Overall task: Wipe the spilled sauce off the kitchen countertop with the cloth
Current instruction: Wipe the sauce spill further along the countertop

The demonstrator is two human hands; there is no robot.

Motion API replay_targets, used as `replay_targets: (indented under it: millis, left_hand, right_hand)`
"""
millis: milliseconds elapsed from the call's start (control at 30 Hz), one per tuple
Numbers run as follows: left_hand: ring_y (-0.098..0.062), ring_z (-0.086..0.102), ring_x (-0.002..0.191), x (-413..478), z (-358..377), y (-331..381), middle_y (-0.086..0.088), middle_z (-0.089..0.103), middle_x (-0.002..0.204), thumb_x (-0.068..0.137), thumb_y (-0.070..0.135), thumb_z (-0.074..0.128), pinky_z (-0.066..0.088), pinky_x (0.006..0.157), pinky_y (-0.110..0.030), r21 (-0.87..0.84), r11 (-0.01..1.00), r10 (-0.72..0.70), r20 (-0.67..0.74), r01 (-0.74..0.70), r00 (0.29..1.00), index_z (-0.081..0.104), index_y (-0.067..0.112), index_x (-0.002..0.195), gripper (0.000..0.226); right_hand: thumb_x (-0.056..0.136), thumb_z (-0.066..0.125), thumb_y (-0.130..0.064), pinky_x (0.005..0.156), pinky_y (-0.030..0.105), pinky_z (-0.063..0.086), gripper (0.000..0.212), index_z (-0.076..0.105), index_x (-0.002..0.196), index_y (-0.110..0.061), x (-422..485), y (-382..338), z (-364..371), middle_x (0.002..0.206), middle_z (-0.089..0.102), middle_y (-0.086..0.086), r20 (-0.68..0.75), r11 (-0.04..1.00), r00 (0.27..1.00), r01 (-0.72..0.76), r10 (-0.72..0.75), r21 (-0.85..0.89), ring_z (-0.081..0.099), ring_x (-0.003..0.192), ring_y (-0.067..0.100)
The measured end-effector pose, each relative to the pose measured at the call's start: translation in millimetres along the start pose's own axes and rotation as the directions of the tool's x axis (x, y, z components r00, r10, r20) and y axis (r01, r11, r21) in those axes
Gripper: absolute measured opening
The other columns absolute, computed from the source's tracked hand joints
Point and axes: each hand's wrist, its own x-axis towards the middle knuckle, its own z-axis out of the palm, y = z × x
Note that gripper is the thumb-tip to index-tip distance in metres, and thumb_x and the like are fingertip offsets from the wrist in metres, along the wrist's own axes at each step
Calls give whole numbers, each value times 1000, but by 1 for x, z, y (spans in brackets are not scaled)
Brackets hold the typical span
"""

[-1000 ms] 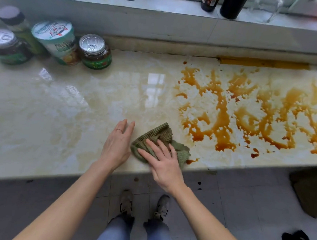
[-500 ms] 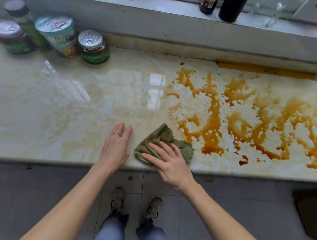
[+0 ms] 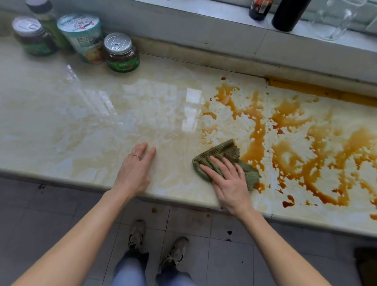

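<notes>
Cloth at the spill's near-left edge

My right hand [image 3: 229,183] presses flat on the cloth [image 3: 223,154]; sauce [image 3: 256,143] spreads rightward along the countertop [image 3: 86,125]. My left hand [image 3: 135,168] rests open, empty.

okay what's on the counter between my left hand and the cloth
Nothing stands there: the head view shows only bare, faintly smeared countertop between the left hand and the cloth.

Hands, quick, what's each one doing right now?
Left hand: open, flat on the countertop, holding nothing.
Right hand: open, pressing the cloth.
</notes>
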Motion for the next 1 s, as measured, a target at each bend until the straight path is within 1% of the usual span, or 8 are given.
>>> replay_targets:
  millis: [100, 300, 500, 667, 733, 867, 933, 1000]
  left_hand:
    - [-28, 8, 145, 2, 3, 0, -11, 10, 157, 81, -6, 39, 15, 118, -40, 19, 1000, -11, 3, 11, 1000, 24, 19, 146, 71]
    - [-26, 5, 145, 2, 2, 1, -10, 8, 157, 81, -6, 40, 13, 118, -39, 26, 999, -28, 24, 27, 999, 21, 19, 147, 73]
    - [-25, 2, 146, 1, 0, 1, -9, 5, 158, 78, -9, 39, 10, 119, -37, 7, 1000, -29, 47, 29, 998, 18, 20, 148, 79]
    - [-23, -2, 146, 2, -1, 1, -7, 0, 158, 80, -7, 39, 6, 119, -36, -16, 1000, -24, 58, 25, 998, 15, 21, 149, 78]
    - [-22, -2, 146, 2, -3, 0, -6, 1, 158, 80, -8, 39, 6, 119, -35, -26, 999, -22, 66, 24, 998, 16, 22, 149, 78]
    - [-20, -1, 146, 2, -5, 1, -4, 1, 159, 81, -9, 39, 7, 119, -34, -51, 998, -31, 72, 35, 997, 16, 23, 149, 79]
    - [-21, 0, 146, 3, -3, -1, -5, 2, 158, 79, -10, 39, 8, 119, -34, -49, 998, -25, 64, 29, 998, 17, 23, 149, 81]
    - [-22, 1, 146, 3, 2, -4, -5, 3, 158, 79, -10, 39, 10, 119, -36, -42, 999, -24, 51, 26, 998, 17, 23, 149, 81]
  right_hand:
    - [92, 40, -34, 114, 57, 22, 54, 38, 145, -46, 8, -37, 4, 155, 37, -6, -60, 983, 982, -173, 177, 63, 33, 142, 29]
    - [92, 45, -34, 114, 52, 22, 57, 35, 147, -47, -4, -27, 8, 157, 34, -10, 37, 966, 966, 255, -256, 49, 34, 143, 25]
    - [94, 40, -32, 116, 55, 14, 53, 38, 144, -48, 40, -29, 6, 157, 33, -7, -8, 977, 981, -193, 195, 95, 26, 145, 27]
    - [89, 57, -30, 111, 54, 22, 66, 33, 147, -48, -1, -39, 12, 157, 32, -8, 0, 980, 980, 197, -197, 38, 32, 142, 27]
    - [92, 52, -34, 112, 53, 23, 63, 28, 148, -50, 9, -15, 8, 158, 31, -8, 43, 959, 958, 283, -282, -4, 31, 143, 26]
    - [97, 32, -39, 118, 52, 12, 52, 30, 147, -50, 40, 12, -6, 159, 27, -6, 71, 998, 996, -54, 53, 10, 22, 147, 25]
    - [96, 42, -32, 117, 56, 12, 53, 35, 145, -49, 38, -7, -2, 159, 29, -4, 20, 974, 975, -220, 220, 59, 22, 146, 28]
    - [92, 52, -25, 114, 59, 17, 60, 37, 145, -47, 23, -39, 7, 157, 33, -2, -21, 976, 978, -206, 208, 68, 25, 144, 31]
